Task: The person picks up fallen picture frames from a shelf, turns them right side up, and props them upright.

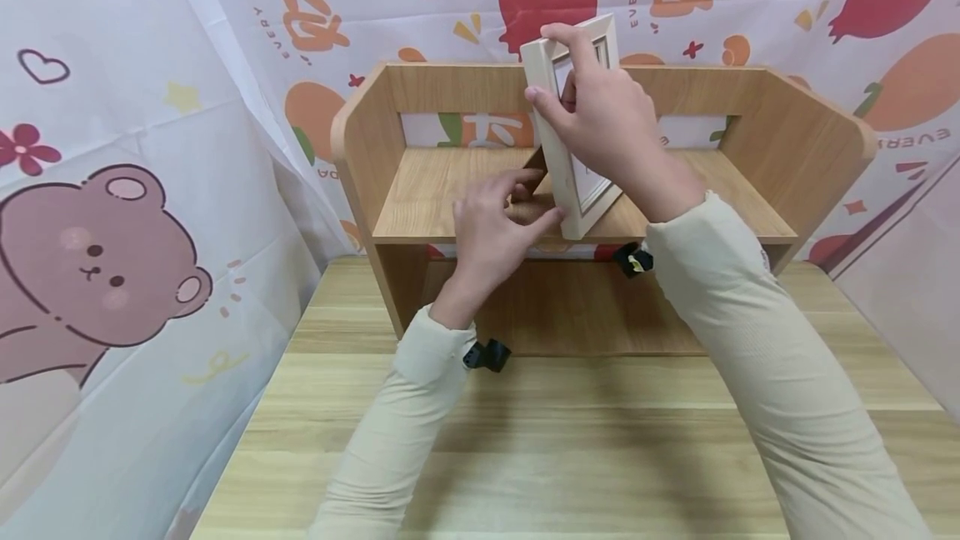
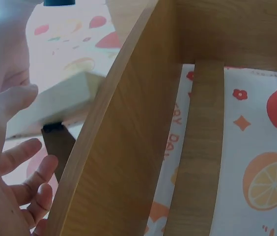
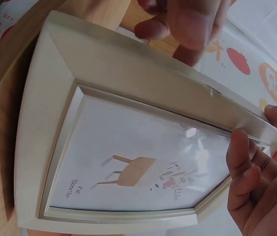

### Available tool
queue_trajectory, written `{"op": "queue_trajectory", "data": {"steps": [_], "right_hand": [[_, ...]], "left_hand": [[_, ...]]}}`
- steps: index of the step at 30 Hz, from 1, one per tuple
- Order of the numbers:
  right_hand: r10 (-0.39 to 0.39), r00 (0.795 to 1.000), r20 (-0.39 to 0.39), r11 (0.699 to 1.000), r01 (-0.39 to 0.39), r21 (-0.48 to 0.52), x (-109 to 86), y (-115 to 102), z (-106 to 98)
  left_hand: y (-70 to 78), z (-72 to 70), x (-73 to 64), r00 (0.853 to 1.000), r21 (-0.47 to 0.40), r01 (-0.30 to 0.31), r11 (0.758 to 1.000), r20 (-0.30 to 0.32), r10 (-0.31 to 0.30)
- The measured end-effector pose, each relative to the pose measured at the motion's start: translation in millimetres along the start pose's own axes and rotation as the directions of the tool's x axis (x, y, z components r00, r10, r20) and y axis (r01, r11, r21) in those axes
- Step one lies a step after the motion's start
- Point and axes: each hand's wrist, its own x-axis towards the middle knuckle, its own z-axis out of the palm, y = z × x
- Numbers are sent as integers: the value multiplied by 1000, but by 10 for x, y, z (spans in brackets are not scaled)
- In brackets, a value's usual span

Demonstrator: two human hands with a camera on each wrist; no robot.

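A cream-coloured picture frame [image 1: 559,169] stands tilted over the upper board of a wooden desktop shelf [image 1: 423,182]. My right hand [image 1: 611,115] grips it near the top, thumb on the side edge and index finger over the top. In the right wrist view, its front shows a print [image 3: 136,172] of an animal with leaves under a clear pane. My left hand [image 1: 491,223] is behind the frame's lower part, fingers apart and loosely bent. A brown support leg [image 2: 59,150] sticks out from the frame's back beside those fingers. Whether the left fingertips touch the frame cannot be told.
The shelf has raised side panels [image 1: 817,140] and a lower compartment [image 1: 585,298]. It stands on a light wooden table [image 1: 337,407]. Printed cloth [image 1: 450,23] with fruit and balloons hangs behind, and a bear-patterned cloth [image 1: 97,248] hangs at left.
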Motion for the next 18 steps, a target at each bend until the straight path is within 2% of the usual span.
{"op": "queue_trajectory", "data": {"steps": [7, 18], "right_hand": [[6, 1000, -9, 1000, -6, -7, -1, -31, 13], [7, 1000, -3, 1000, -7, -19, 1, -55, 14]], "left_hand": [[76, 83, -33, 1000, 85, 10, 996, 27, -12], [100, 124, -56, 1000, 129, -3, 992, -14, 5]]}}
